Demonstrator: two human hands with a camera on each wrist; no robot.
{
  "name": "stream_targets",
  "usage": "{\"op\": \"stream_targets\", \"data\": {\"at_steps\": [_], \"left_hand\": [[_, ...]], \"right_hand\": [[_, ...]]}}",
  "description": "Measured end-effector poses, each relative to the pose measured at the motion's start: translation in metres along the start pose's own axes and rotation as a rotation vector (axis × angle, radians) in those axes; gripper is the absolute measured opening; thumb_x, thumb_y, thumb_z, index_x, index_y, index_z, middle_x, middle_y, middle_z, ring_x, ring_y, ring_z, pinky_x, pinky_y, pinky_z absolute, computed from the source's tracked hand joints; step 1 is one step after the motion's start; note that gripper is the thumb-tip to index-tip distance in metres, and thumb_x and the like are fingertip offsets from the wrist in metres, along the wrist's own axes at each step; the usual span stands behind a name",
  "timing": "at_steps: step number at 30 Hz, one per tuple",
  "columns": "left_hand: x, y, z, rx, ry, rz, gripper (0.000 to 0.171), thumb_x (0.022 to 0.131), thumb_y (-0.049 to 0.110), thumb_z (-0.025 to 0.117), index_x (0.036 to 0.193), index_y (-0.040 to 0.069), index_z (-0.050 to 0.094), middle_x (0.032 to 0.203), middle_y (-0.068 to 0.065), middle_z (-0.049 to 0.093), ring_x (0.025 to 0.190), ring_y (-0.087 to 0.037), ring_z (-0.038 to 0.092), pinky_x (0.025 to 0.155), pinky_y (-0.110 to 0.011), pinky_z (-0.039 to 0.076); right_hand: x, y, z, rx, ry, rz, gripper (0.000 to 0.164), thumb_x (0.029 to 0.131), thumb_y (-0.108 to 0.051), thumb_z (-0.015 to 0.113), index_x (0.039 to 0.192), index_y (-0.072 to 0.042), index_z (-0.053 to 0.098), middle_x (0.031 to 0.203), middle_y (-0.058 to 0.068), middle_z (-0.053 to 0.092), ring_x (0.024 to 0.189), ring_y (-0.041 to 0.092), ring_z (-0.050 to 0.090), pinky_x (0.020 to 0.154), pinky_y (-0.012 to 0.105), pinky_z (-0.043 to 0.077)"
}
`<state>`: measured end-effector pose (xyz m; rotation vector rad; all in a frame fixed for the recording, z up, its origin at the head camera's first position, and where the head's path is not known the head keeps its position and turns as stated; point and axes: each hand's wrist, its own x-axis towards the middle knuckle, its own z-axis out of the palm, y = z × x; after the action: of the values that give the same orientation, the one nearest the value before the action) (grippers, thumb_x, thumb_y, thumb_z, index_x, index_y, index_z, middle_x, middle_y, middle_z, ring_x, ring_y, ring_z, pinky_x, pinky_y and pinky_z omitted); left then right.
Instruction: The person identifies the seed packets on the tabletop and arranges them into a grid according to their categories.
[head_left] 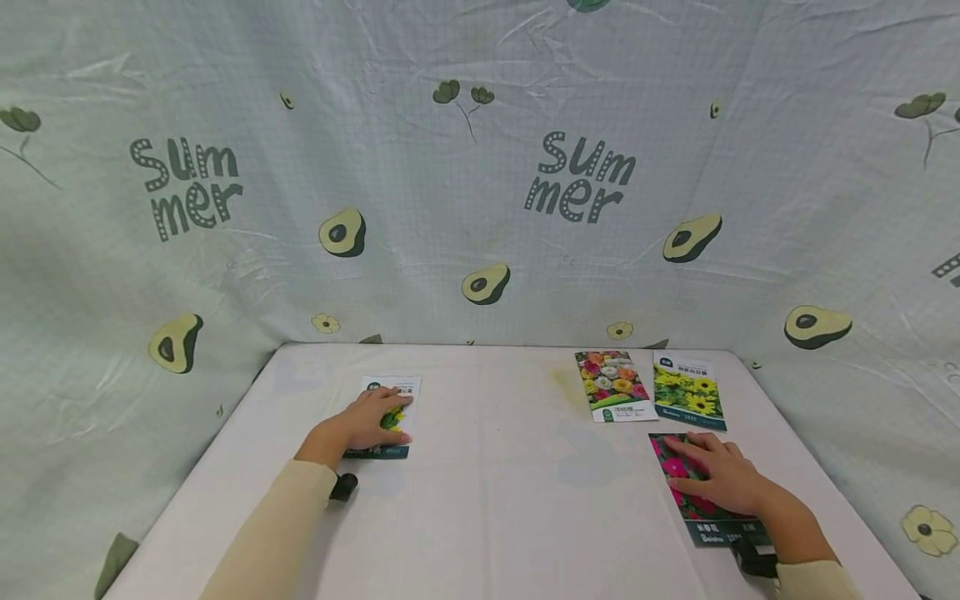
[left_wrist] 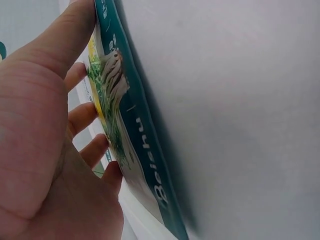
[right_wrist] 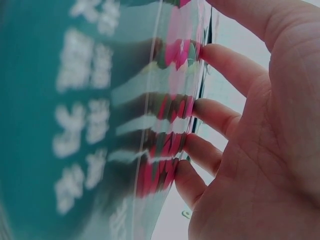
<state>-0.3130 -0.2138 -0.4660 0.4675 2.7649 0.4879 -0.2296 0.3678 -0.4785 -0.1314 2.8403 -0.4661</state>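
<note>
I log remotely: left hand (head_left: 367, 421), right hand (head_left: 723, 478), fingers spread over yellow-flowered packet (head_left: 394, 417) and pink-flowered packet (head_left: 700, 507) respectively; probably light, slick, flexible, best taken by opposite edges.

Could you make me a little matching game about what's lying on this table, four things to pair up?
Column one:
1. Left hand
2. Pink-flower packet
3. Mixed-colour flower packet
4. Packet with yellow daisy-like flowers

Column two:
A. Partly covered by the right hand
B. Nearest the far right corner of the table
C. Touching a white-topped packet on the table's left side
D. Untouched by either hand, just left of another packet

Right pairs: 1-C, 2-A, 3-D, 4-B.
</note>
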Motion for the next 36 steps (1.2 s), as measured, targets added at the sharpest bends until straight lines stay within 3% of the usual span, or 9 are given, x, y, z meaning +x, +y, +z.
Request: {"op": "stream_targets", "data": {"at_steps": [36], "left_hand": [[-0.0021,0.0025,0.0004,0.001,0.002,-0.017,0.080,0.091,0.051,0.074,0.157,0.018,0.043,0.166,-0.019,0.030,0.152,-0.049,0.023,0.115,-0.071,0.026]], "right_hand": [[0.0043,-0.0001,0.0028,-0.015,-0.007,0.026,0.091,0.084,-0.066,0.072,0.156,-0.018,0.044,0.154,0.029,0.031,0.129,0.053,0.033,0.094,0.072,0.044]]}}
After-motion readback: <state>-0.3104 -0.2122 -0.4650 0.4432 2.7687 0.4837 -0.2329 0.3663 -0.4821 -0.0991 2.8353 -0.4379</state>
